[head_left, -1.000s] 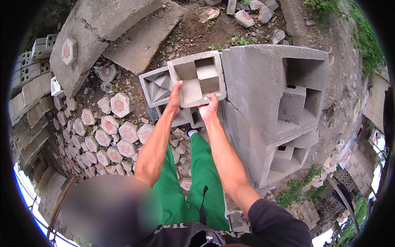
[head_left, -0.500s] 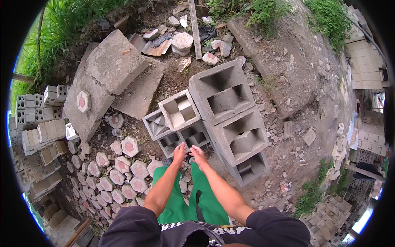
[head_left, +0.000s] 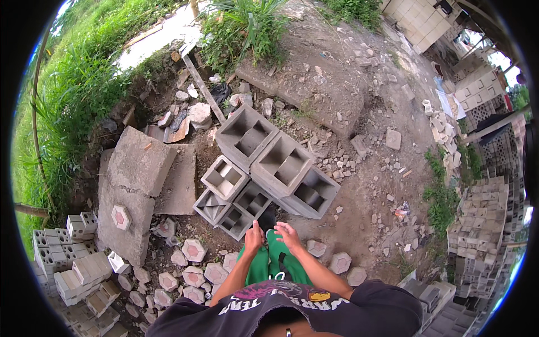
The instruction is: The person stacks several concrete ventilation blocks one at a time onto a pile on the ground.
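- Left hand [head_left: 253, 240] hangs above the green trousers [head_left: 258, 268], with nothing visible in its grasp; its fingers lie close together with one digit pointing up; how far the others curl, I cannot tell
- Right hand [head_left: 288, 238] is just beside it, apart from the left; its fingers are loosely spread and slightly bent, pinching nothing
- Nearest the hands, just beyond the left one, is the near grey block [head_left: 234, 223], a square hollow block with inner partitions; the middle grey block [head_left: 252, 201] adjoins it
- To the left of these sits the ridged block [head_left: 212, 207], its inside showing slanted faces that meet at a point
- The pale block [head_left: 225, 178] lies farther out, between the ridged block and the larger pieces; what bears its weight is hidden
- Three large hollow blocks [head_left: 284, 163] run diagonally beyond and to the right, close together, openings facing up
- Left of the group rests a cracked concrete slab [head_left: 137, 168] with one hexagonal paver [head_left: 120, 217] on it; many loose pavers [head_left: 193, 276] cover the ground nearer the person
- Rubble [head_left: 342, 168] lies right of the large blocks; a plank [head_left: 205, 87] leans beyond them
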`<state>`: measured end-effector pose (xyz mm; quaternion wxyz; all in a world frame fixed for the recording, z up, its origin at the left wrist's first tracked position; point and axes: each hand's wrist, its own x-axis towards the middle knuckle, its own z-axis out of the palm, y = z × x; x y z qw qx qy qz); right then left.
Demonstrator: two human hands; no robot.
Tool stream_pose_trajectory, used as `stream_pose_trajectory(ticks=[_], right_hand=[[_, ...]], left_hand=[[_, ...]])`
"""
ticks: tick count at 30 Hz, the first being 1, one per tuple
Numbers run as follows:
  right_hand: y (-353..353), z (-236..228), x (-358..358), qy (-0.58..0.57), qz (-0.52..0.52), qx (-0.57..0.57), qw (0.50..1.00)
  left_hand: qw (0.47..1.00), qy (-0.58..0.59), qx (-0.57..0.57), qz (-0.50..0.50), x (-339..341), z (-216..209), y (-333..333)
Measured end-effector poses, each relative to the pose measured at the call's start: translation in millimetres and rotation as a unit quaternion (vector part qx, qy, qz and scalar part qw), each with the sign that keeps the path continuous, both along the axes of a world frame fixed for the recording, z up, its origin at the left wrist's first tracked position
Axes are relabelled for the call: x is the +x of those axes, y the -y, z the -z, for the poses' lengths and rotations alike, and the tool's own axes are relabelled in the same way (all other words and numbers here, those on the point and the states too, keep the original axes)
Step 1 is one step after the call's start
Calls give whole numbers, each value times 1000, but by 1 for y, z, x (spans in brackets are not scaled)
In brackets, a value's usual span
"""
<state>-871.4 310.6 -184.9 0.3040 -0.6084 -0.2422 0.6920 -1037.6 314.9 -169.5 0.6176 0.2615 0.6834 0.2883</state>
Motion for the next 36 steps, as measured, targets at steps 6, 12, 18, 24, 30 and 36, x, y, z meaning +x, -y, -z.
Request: stream_pose_trajectory(ticks=[6, 12, 18, 24, 30, 36], right_hand=[[44, -60, 47, -6, 155, 51, 987], [76, -91, 113, -10, 322, 93, 942], [109, -95, 202, 21, 439, 114, 891], [143, -72, 308, 51, 515, 138, 844], [182, -81, 380, 76, 610, 113, 781], [219, -82, 418, 65, 721, 106, 682]], left_hand=[[976, 15, 94, 195, 25, -50, 5], [937, 46, 152, 312, 108, -74, -17], [889, 84, 151, 424, 224, -77, -38], [866, 133, 137, 463, 349, -69, -30], [812, 125, 96, 562, 455, -57, -21], [733, 142, 113, 655, 555, -67, -6]])
